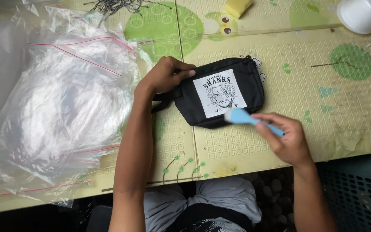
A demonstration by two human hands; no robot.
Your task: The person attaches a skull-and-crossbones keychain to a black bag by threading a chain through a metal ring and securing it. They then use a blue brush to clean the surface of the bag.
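A small black pouch [250, 88] with a white printed patch showing a drawn face lies on the pale foam mat [323, 111]. My left hand [166, 75] presses on the pouch's left end, near its black strap [162, 102]. My right hand [286, 137] holds a light blue brush [247, 118] whose head touches the lower edge of the white patch.
A heap of clear plastic zip bags [52, 107] with red seal lines covers the left side. A yellow sponge [238, 7] and a bunch of dark metal chains [112, 6] lie at the far edge. A white container [363, 15] stands top right; a dark crate [359, 197] sits below right.
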